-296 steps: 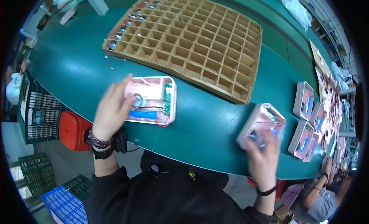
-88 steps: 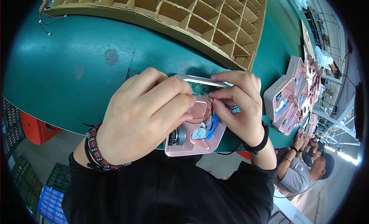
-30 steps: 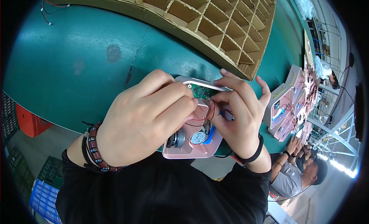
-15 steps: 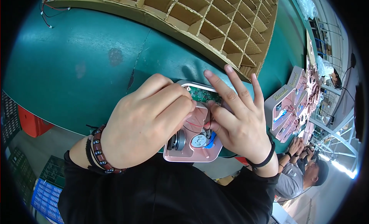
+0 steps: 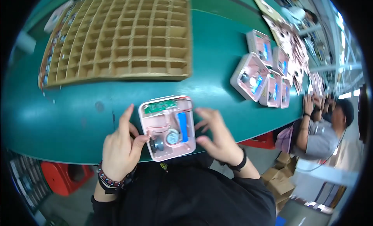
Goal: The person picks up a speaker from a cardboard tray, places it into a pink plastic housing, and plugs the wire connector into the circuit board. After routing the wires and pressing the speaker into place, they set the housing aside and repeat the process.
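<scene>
A pink open plastic case [image 5: 176,153] lies on the green table [image 5: 97,121] at its near edge. Inside it, a green circuit board [image 5: 160,106] runs along the far wall, and a blue wrapped block [image 5: 182,127] stands on the right. A pale round disc [image 5: 172,137] sits near the middle, with a dark round part [image 5: 157,143] left of it and thin red wires around. My left hand [image 5: 123,150] is open, its thumb against the case's left wall. My right hand [image 5: 219,138], slightly blurred, is open beside the right wall; whether it touches is unclear.
A divided cardboard tray [image 5: 116,75] occupies the far left. Several similar pink cases [image 5: 237,76] stand at the right, before a heap of pink parts [image 5: 291,47]. Below the table are a red stool [image 5: 54,179] and cardboard boxes [image 5: 278,177]. Another person [image 5: 320,131] sits at the right.
Both hands have come off the circuit board and moved apart to the case's two sides. The blue block now stands upright along the right wall. My view has shifted, showing more table.
</scene>
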`<state>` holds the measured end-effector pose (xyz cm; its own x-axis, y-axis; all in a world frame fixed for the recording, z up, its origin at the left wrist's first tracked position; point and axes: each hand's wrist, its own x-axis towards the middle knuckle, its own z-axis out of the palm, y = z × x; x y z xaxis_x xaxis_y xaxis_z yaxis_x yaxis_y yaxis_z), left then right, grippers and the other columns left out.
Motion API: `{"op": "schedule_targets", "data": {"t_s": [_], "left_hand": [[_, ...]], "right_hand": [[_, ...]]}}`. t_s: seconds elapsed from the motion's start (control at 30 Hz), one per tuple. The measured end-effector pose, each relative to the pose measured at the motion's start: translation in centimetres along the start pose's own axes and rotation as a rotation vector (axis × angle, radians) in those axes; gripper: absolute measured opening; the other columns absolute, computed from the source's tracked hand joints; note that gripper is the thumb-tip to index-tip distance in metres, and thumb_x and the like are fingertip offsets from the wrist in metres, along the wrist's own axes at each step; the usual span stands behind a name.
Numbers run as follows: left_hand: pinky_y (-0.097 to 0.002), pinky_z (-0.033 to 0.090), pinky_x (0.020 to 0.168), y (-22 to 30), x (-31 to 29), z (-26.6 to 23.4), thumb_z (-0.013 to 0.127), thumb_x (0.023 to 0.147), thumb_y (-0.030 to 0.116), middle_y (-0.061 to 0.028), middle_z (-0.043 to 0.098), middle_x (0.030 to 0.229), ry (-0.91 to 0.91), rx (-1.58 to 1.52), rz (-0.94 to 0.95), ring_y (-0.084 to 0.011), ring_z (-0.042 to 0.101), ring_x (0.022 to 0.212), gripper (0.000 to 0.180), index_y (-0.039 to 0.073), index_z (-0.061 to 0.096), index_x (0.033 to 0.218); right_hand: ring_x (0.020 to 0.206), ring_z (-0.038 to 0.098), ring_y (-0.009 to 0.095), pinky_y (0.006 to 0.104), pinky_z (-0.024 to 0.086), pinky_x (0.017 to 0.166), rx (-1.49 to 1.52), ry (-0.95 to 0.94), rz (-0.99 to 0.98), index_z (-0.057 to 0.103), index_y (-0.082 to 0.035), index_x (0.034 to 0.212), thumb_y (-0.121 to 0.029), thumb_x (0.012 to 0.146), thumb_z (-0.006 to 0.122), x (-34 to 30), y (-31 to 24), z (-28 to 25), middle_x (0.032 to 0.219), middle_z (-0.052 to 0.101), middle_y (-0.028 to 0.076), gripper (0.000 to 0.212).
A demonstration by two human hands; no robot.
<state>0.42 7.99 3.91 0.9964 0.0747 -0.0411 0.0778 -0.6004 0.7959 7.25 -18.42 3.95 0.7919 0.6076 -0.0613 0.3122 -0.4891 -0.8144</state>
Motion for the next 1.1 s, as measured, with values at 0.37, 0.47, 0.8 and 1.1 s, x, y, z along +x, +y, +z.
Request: {"op": "schedule_targets", "data": {"t_s": [0.37,0.47,0.8,1.1], "left_hand": [[-0.0558,0.045,0.058,6.6,4.8,3.5,0.048,0.093,0.010,-0.0282,0.061,0.075,0.042,0.329,0.249,-0.0475,0.059,0.067,0.036,-0.003,0.038,0.125],[-0.0562,0.047,0.062,11.3,11.7,3.6,0.046,0.092,0.013,-0.0281,0.062,0.076,0.000,0.540,0.409,-0.0464,0.061,0.070,0.027,-0.004,0.041,0.113],[-0.0372,0.060,0.064,11.6,24.7,9.7,0.049,0.098,0.024,-0.0218,0.065,0.098,-0.596,0.326,-0.072,-0.0275,0.070,0.077,0.043,-0.003,0.038,0.130],[-0.0327,0.059,0.081,12.6,18.4,15.9,0.055,0.098,0.013,-0.0165,0.054,0.125,-0.844,-0.485,-0.204,-0.0196,0.065,0.100,0.072,0.005,0.004,0.148]], "right_hand": [[0.119,0.052,0.031,0.0377,0.042,0.100,-0.280,0.593,-0.142,0.050,-0.001,0.130,-0.011,0.086,0.067,-7.6,8.7,-10.1,0.132,0.052,0.016,0.048],[0.120,0.051,0.032,0.0374,0.040,0.101,-0.545,1.018,0.087,0.051,-0.001,0.129,-0.011,0.088,0.064,-10.1,16.7,-16.9,0.130,0.052,0.017,0.044],[0.130,0.036,0.041,0.0454,0.032,0.109,-0.350,0.848,0.330,0.037,-0.011,0.146,-0.027,0.093,0.061,-10.1,27.3,-22.7,0.141,0.036,0.024,0.061],[0.139,0.024,0.044,0.0457,0.026,0.113,-0.416,0.638,0.504,0.034,-0.018,0.149,-0.031,0.086,0.070,-15.1,29.3,-28.1,0.149,0.023,0.026,0.073]]}}
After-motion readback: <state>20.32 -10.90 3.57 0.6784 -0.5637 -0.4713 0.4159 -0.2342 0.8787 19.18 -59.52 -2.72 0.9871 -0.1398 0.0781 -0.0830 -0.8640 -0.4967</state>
